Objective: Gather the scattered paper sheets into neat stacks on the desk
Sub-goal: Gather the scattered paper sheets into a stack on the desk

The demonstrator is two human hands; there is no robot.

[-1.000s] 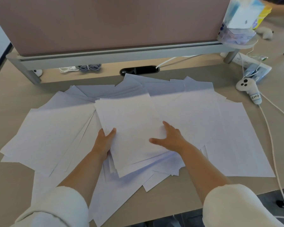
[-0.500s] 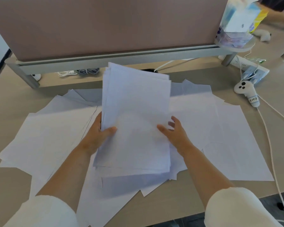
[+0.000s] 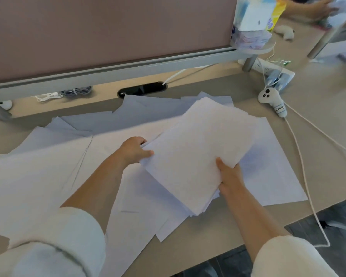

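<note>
Loose white sheets (image 3: 38, 172) lie fanned and overlapping across the left of a beige desk (image 3: 318, 140). A person's left hand (image 3: 133, 149), sleeve pushed back, grips the left corner of a stack of paper (image 3: 198, 154), thumb on top and fingers curled round its edge. The stack sits tilted over the scattered sheets at the middle of the desk. The right hand (image 3: 229, 174) pinches the stack's near edge, thumb on top, the other fingers hidden beneath. Farther right, a white controller (image 3: 272, 100) and a white cord (image 3: 304, 170) rest on the bare desktop.
</note>
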